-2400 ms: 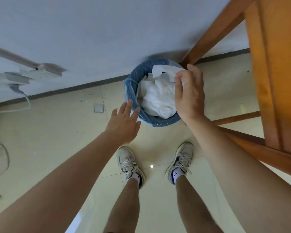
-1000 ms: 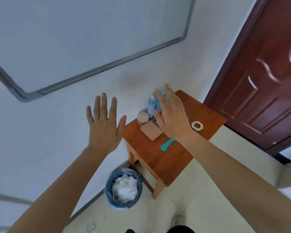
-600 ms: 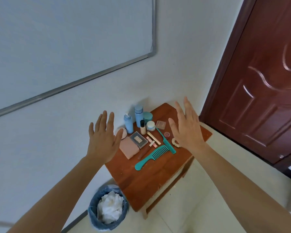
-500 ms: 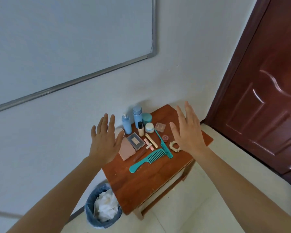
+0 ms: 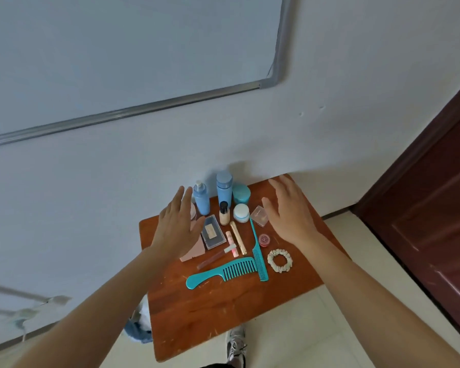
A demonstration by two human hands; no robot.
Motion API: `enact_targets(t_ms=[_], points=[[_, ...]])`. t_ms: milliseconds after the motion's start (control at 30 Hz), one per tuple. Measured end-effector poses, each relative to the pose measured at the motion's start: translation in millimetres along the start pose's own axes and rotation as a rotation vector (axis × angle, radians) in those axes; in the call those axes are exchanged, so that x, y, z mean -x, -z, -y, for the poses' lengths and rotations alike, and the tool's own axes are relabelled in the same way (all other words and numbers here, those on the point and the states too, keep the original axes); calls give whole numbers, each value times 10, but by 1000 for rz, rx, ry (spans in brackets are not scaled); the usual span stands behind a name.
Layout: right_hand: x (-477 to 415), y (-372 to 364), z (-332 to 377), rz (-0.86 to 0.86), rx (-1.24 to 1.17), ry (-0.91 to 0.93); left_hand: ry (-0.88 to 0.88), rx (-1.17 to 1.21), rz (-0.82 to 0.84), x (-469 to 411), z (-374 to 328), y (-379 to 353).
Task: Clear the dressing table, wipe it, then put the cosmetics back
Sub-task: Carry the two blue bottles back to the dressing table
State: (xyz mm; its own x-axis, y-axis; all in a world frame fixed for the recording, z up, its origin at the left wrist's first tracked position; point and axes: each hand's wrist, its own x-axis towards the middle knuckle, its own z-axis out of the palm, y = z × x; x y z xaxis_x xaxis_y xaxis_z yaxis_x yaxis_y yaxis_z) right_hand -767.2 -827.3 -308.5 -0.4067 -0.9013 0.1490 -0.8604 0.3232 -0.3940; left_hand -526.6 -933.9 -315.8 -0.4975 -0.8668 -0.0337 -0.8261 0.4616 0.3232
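Observation:
The small wooden dressing table (image 5: 223, 309) stands against the wall with the cosmetics laid out on it. Two blue bottles (image 5: 201, 200), a teal jar (image 5: 241, 193) and a white jar (image 5: 241, 213) stand at the back. In front of them lie a dark compact (image 5: 212, 235), a gold tube (image 5: 238, 237), two teal combs (image 5: 225, 272) and a cream scrunchie (image 5: 280, 261). My left hand (image 5: 179, 225) hovers with fingers straight over the table's left side, partly covering a pink case. My right hand (image 5: 290, 212) hovers over the right side, empty too.
A blue-lined waste bin (image 5: 138, 328) with white tissue peeks out by the table's left front corner. A whiteboard (image 5: 117, 54) hangs on the wall above. A dark brown door (image 5: 436, 208) is at the right. My shoe (image 5: 235, 346) shows below the table's front edge.
Earlier my right hand dropped white tissue into the bin. Since then my view has risen and closed in on the table, and both empty hands have come forward over the cosmetics.

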Motion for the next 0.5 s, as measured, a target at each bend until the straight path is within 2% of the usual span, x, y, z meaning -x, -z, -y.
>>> enact_targets(t_ms=[200, 333, 500], points=[[-582, -155, -90, 195, -14, 108, 131, 223, 62, -632, 82, -394], [-1001, -419, -72, 284, -86, 125, 192, 310, 50, -981, 149, -576], [-1261, -848, -12, 369, -194, 229, 251, 377, 2, -1090, 159, -780]])
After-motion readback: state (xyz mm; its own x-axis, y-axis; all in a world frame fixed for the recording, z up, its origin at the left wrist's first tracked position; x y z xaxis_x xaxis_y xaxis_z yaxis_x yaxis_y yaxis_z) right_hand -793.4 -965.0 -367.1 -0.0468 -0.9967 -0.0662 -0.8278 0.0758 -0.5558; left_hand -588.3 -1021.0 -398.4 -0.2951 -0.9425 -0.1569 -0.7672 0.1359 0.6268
